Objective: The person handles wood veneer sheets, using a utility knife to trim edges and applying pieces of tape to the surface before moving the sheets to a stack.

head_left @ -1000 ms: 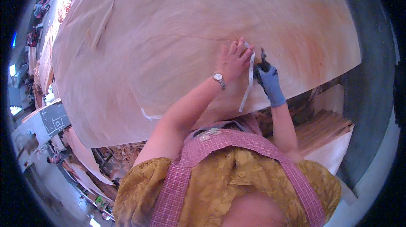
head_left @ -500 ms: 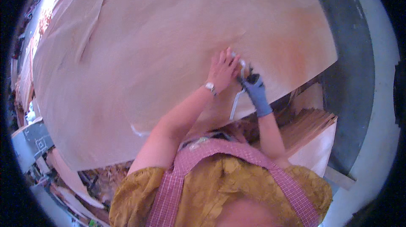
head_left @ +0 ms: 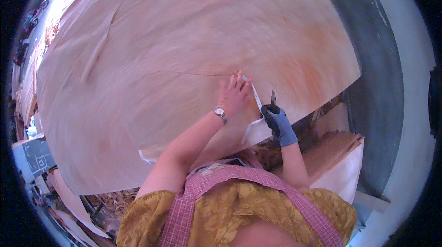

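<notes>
A wide pale wood veneer sheet [head_left: 184, 35] spreads out before me. My left hand [head_left: 234, 95] lies on it with fingers stretched out, the fingertips at the far end of a narrow white tape strip [head_left: 256, 94]. A thin dark crack [head_left: 198, 74] runs leftward from those fingertips. From there the tape slants toward my right hand [head_left: 278, 123], which wears a blue glove with black fingers. That hand is closed round a knife [head_left: 273, 97], its dark flat blade pointing away from me. A loose white tail of tape [head_left: 251, 129] hangs below the gloved fingers; the grip on it is partly hidden.
Stacked veneer sheets [head_left: 334, 152] lie beneath the right near edge. A dark grey strip of floor [head_left: 375, 72] runs along the right. Another split [head_left: 99, 47] with a raised edge marks the sheet's far left. A white scrap [head_left: 146, 157] sits at the near edge, beside my left forearm.
Both hands have come nearer to me, and the gap between them has widened. The tape strip now stretches between them, and the knife blade stands out clearly.
</notes>
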{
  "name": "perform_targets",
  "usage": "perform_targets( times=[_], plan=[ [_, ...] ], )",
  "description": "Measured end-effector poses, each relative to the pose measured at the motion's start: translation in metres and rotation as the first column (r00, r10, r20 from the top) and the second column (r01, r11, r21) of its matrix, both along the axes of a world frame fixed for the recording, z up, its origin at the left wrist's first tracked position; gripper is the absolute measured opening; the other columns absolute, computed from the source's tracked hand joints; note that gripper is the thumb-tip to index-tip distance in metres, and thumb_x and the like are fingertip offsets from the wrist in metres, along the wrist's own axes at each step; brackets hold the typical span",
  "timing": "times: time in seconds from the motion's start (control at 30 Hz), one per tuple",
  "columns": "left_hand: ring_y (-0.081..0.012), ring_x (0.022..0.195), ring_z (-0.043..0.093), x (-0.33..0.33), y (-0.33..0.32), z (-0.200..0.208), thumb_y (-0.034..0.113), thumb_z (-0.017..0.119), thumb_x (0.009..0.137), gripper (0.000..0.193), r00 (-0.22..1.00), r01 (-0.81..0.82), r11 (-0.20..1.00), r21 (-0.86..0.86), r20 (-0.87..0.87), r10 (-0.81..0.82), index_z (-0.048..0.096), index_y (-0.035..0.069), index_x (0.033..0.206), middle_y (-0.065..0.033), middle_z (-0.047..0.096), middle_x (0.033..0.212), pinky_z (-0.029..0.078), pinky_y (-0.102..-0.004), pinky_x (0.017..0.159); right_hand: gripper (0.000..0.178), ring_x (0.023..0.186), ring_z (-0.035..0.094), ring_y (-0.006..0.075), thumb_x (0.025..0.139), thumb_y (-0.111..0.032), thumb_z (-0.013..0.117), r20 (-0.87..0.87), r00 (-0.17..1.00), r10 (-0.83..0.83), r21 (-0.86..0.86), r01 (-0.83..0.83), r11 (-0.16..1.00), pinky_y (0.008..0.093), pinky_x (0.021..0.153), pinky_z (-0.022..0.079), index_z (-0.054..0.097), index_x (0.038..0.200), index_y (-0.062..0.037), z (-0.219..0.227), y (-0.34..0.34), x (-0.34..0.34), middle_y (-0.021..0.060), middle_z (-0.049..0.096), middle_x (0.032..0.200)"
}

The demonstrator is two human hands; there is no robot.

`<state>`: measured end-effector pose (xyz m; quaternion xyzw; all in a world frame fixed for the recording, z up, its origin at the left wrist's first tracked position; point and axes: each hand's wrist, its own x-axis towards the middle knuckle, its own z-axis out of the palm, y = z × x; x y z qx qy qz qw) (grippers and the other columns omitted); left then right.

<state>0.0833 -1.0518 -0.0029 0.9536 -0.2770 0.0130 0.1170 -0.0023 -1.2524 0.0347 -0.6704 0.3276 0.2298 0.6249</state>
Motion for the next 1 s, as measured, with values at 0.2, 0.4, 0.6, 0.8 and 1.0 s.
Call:
perform_targets(
  times=[0.2, 0.4, 0.6, 0.8, 1.0],
  plan=[
    [-0.0302, 0.134, 0.04, 0.001, -0.002, 0.001, 0.043, 0.056, 0.089, 0.063, 1.0, 0.012, 0.996, 0.086, 0.014, -0.013, 0.039, 0.021, 0.146, -0.0163, 0.031, 0.154, 0.037, -0.0495, 0.094, 0.014, 0.081, 0.065, 0.0365, 0.088, -0.02, 0.059, -0.077, 0.782, 0.618, -0.938, -0.267, 0.221, 0.0463, 0.069, 0.051, 0.057, 0.096, -0.0088, 0.001, -0.019, 0.027, 0.0146, 0.066, 0.088],
    [-0.0318, 0.13, 0.039, 0.001, -0.001, -0.001, 0.042, 0.054, 0.09, 0.063, 0.999, 0.027, 1.0, 0.003, 0.024, -0.027, 0.039, 0.017, 0.146, -0.0182, 0.033, 0.151, 0.037, -0.0501, 0.095, 0.025, 0.103, 0.059, 0.0259, 0.085, -0.014, 0.058, -0.528, 0.599, 0.602, -0.845, -0.441, -0.302, 0.0409, 0.071, 0.053, 0.053, 0.109, -0.0133, 0.008, -0.024, 0.052, 0.0093, 0.061, 0.109],
    [-0.0338, 0.129, 0.036, -0.003, -0.001, -0.001, 0.042, 0.05, 0.091, 0.061, 0.996, 0.021, 0.998, 0.054, 0.081, -0.025, 0.039, 0.016, 0.146, -0.0185, 0.034, 0.149, 0.035, -0.0516, 0.094, 0.018, 0.099, 0.06, 0.0281, 0.085, -0.015, 0.061, -0.36, 0.548, 0.755, -0.933, -0.217, -0.287, 0.0422, 0.075, 0.052, 0.058, 0.102, -0.0118, 0.041, -0.085, 0.081, 0.0122, 0.062, 0.103],
    [-0.0313, 0.134, 0.036, 0.001, 0.003, 0.005, 0.04, 0.056, 0.089, 0.068, 0.999, 0.015, 1.0, 0.013, -0.05, -0.014, 0.032, 0.024, 0.151, -0.0148, 0.031, 0.154, 0.034, -0.0481, 0.099, 0.016, 0.06, 0.058, 0.0113, 0.089, -0.018, 0.068, 0.047, 0.789, 0.613, -0.39, -0.55, 0.738, 0.026, 0.05, 0.045, 0.064, 0.099, -0.0074, 0.124, -0.034, 0.107, 0.0043, 0.067, 0.082],
    [-0.0286, 0.14, 0.032, -0.018, 0.057, 0.001, 0.033, 0.063, 0.085, 0.071, 1.0, -0.024, 0.975, -0.22, -0.012, 0.022, 0.036, 0.016, 0.149, -0.0137, 0.032, 0.154, 0.024, -0.0521, 0.111, 0.019, 0.05, 0.047, 0.0043, 0.093, -0.025, 0.065, 0.111, 0.776, 0.621, -0.355, -0.552, 0.754, 0.0207, 0.045, 0.036, 0.064, 0.097, -0.0072, 0.143, 0.057, 0.115, 0.0015, 0.065, 0.07]
  ],
)
